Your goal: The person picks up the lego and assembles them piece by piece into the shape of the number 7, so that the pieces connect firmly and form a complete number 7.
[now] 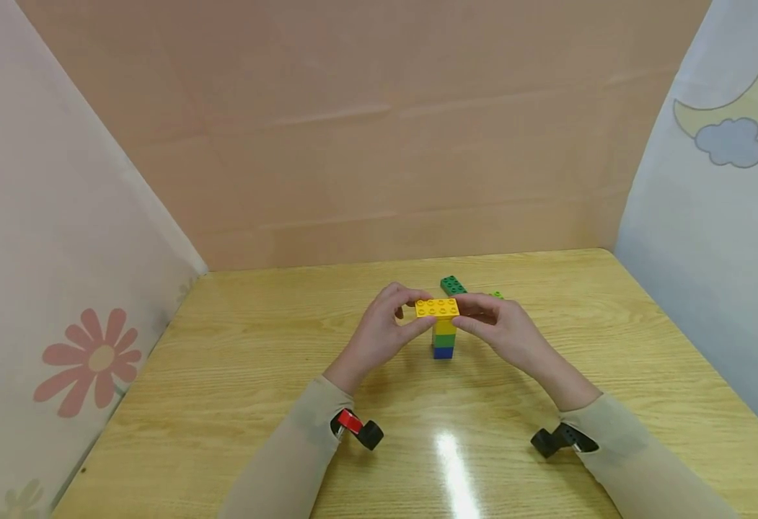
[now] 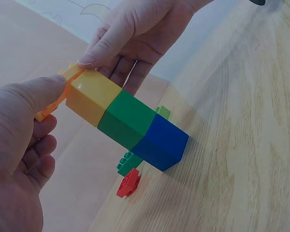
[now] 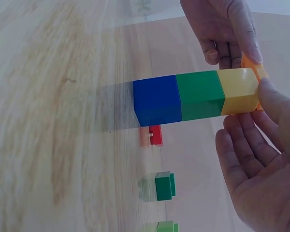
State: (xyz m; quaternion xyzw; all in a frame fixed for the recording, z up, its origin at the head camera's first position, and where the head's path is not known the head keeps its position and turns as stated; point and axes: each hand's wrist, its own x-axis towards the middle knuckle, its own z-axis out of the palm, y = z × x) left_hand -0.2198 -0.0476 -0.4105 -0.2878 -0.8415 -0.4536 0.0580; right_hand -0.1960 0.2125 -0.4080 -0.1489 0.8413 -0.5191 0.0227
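Observation:
A tower of toy building bricks stands upright on the table: a blue brick (image 1: 443,353) at the bottom, a green brick (image 3: 200,96) over it and a yellow brick (image 2: 93,96) above that. Across its top lies a wider, thin orange-yellow brick (image 1: 437,308), studs up, overhanging the tower. My left hand (image 1: 388,324) pinches this top brick at its left end, thumb on the near side. At the right end my right hand (image 1: 505,328) pinches it likewise. From the head view I cannot tell whether it is fully pressed down.
Behind the tower lie a dark green brick (image 1: 453,285) and a light green brick (image 1: 497,295), partly hidden by my right hand. A small red brick (image 2: 129,182) shows in both wrist views. Cloth walls (image 1: 379,144) border the wooden table (image 1: 255,360) at the back and sides.

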